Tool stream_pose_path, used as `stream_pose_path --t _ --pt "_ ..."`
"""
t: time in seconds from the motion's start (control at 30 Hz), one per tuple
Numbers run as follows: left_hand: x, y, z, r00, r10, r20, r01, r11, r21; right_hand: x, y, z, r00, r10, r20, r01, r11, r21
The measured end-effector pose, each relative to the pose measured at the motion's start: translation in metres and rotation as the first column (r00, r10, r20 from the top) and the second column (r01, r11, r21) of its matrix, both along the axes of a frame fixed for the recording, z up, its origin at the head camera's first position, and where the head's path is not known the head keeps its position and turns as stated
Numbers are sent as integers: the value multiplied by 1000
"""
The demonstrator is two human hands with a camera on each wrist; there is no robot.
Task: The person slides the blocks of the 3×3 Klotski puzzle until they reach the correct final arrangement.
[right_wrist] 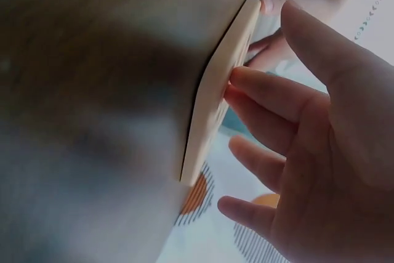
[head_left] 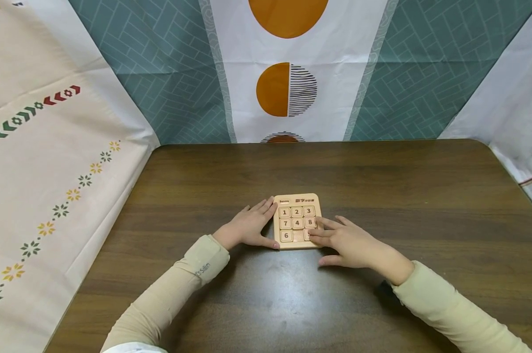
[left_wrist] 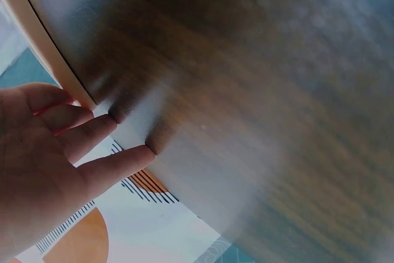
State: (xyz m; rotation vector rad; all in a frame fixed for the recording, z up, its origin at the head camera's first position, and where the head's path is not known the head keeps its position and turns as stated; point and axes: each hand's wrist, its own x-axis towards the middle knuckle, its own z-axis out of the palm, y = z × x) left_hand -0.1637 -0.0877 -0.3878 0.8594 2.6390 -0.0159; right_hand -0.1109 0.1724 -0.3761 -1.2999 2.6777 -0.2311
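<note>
A pale wooden sliding number puzzle [head_left: 298, 236] lies flat on the table in the head view. Its top row reads 1, 2, 3 and the middle row 7, 4, 8. Below them are the 6 tile [head_left: 286, 236], a vacant slot and a tile mostly hidden by a finger. My left hand [head_left: 250, 225] rests along the puzzle's left side, thumb at the lower left corner, fingers extended. From the right, my right hand [head_left: 349, 242] touches the lower right tile with a fingertip, its fingers fairly straight and thumb apart. In the right wrist view two fingertips meet the puzzle's face [right_wrist: 215, 100].
The dark wooden table [head_left: 204, 181] extends around the puzzle on all sides. Behind its far edge hangs a patterned cloth [head_left: 173, 73] with orange circles. A cream cloth [head_left: 49, 196] with printed flowers hangs at the left.
</note>
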Motion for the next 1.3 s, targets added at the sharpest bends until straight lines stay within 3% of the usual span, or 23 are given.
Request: stream_pose_path --t 0.2,0.47,0.6,1.07,1.3 --pt "0 0 0 1000 1 1 -1 1000 4 0 -1 2 1000 4 -7 -4 1000 -2" --pt "-1 0 -1 1000 -3 -1 3 1000 28 1 -41 1 996 89 -21 -89 996 20" --pt "-1 -1 -4 1000 -12 -1 12 999 34 0 -49 -1 997 81 -16 -80 995 64" --pt "-3 -1 -6 1000 -13 -11 13 1000 18 -1 -31 -1 999 49 18 -50 997 53" --pt "-4 -2 -6 1000 -13 -12 13 1000 14 -2 -26 1 999 41 -4 -41 998 38"
